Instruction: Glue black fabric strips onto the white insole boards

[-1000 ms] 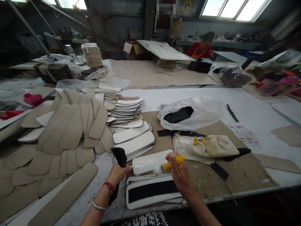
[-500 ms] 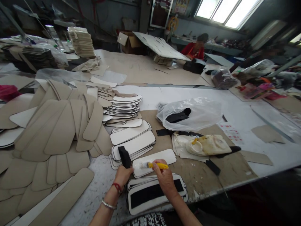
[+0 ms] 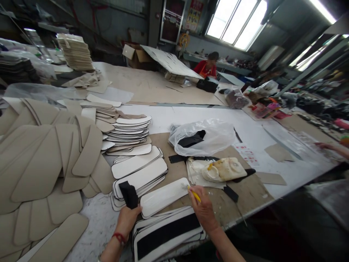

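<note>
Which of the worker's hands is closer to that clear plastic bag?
Right. The right hand, holding a yellow brush, lies just below the plastic bag; the left hand is farther left.

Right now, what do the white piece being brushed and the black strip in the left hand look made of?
White piece: stiff board, probably coated; it lies flat and glistens wet. Black strip: matte and soft-looking, likely fabric or hook-and-loop tape; too small to tell.
</note>
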Demonstrator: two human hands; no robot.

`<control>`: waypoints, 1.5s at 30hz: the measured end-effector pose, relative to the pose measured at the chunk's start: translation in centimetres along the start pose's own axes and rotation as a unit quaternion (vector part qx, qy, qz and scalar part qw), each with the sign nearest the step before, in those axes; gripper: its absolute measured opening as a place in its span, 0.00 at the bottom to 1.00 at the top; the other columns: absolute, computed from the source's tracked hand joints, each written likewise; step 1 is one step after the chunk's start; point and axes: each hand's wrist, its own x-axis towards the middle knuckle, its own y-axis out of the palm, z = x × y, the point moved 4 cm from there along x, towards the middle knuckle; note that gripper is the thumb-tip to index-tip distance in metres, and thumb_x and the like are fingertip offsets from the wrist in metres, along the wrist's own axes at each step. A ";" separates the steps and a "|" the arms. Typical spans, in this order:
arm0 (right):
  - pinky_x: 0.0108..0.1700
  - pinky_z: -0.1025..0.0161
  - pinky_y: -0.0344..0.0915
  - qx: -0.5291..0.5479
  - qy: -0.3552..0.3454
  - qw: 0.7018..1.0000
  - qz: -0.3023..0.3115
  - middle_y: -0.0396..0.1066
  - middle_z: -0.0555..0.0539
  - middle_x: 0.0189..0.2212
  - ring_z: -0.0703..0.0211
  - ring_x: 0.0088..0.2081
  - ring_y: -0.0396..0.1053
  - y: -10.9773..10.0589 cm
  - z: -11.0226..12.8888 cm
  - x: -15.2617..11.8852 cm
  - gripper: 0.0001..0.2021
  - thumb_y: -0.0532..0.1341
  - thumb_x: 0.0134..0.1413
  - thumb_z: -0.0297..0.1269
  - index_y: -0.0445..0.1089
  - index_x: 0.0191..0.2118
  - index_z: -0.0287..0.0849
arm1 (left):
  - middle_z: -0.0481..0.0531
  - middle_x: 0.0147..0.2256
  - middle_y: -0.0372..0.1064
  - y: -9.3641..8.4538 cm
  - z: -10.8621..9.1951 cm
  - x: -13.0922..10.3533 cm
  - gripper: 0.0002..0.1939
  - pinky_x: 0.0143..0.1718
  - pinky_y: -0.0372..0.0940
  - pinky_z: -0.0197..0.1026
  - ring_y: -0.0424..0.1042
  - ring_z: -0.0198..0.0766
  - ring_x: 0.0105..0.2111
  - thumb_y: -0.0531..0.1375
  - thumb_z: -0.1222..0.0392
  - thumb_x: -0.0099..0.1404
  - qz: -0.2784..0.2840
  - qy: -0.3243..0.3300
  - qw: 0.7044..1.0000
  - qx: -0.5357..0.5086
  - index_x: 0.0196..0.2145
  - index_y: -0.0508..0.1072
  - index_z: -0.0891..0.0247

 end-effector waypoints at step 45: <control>0.17 0.72 0.48 0.451 0.258 0.808 0.276 0.49 0.59 0.15 0.72 0.16 0.47 0.7 13.3 3.2 0.17 0.56 0.48 0.52 0.57 0.26 0.42 | 0.57 0.23 0.72 0.6 -9.0 -15.0 0.17 0.24 0.62 0.37 0.69 0.36 0.22 0.60 0.51 0.52 0.153 0.091 0.955 -0.236 0.25 0.72 0.71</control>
